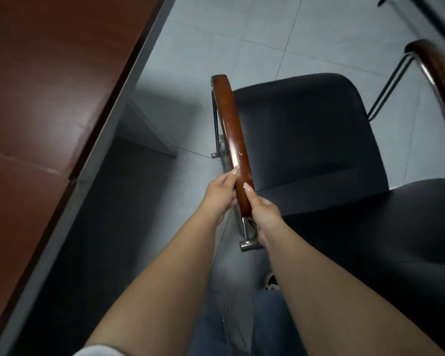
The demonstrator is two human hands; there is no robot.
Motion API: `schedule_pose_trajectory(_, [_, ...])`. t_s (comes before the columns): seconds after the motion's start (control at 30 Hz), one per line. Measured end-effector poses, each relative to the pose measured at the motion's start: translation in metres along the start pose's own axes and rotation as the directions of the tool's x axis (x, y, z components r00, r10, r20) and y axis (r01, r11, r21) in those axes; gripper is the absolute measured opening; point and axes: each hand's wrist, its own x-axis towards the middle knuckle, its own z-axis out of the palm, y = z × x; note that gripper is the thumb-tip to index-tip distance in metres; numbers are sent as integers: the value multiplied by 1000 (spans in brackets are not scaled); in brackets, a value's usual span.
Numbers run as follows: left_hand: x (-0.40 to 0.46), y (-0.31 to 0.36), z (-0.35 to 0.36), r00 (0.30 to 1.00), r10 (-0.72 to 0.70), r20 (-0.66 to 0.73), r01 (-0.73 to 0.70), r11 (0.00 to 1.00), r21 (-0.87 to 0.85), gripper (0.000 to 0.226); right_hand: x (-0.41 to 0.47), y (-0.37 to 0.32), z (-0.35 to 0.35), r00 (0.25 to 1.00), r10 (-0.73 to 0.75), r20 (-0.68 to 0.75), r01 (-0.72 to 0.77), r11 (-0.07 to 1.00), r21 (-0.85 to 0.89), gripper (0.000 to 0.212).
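A dark upholstered chair (306, 134) stands on the tiled floor in front of me. Its near wooden armrest (229, 119) is glossy brown and runs away from me on a chrome frame. My left hand (220, 194) grips the armrest's near end from the left, thumb on top and fingers curled underneath. My right hand (263, 214) grips the same end from the right, thumb lying along the wood. The chair's far armrest (437, 70) shows at the right edge.
A long reddish-brown table (44, 98) with a grey edge fills the left side. A grey table leg panel (149, 127) stands between table and chair. The chair's dark backrest (396, 240) rises at lower right. My legs in blue jeans (242, 317) are below.
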Motion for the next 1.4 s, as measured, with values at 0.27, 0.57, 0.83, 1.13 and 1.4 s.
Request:
schedule_pose_trajectory(0.27, [-67, -82, 46, 997, -45, -58, 38, 991, -125, 27, -27, 53, -88, 993, 57, 100, -30, 966, -255, 50])
schedule_pose_trajectory(0.57, [-96, -136, 45, 991, -134, 28, 137, 975, -175, 55, -32, 97, -120, 992, 90, 92, -45, 910, -412, 51])
schedule_pose_trajectory(0.83, [-46, -93, 22, 999, -13, -29, 5, 965, -264, 36, -7, 82, -103, 993, 45, 114, 2, 925, -381, 70])
schedule_pose_trajectory(1.13, [-45, -114, 17, 996, 27, -86, -48, 969, -244, 29, -12, 103, -93, 994, -52, 93, 89, 880, -466, 50])
schedule_pose_trajectory(1.4, [-94, -175, 11, 996, -14, -94, -18, 941, -339, 26, -43, 146, -118, 988, -30, 152, 113, 809, -577, 58])
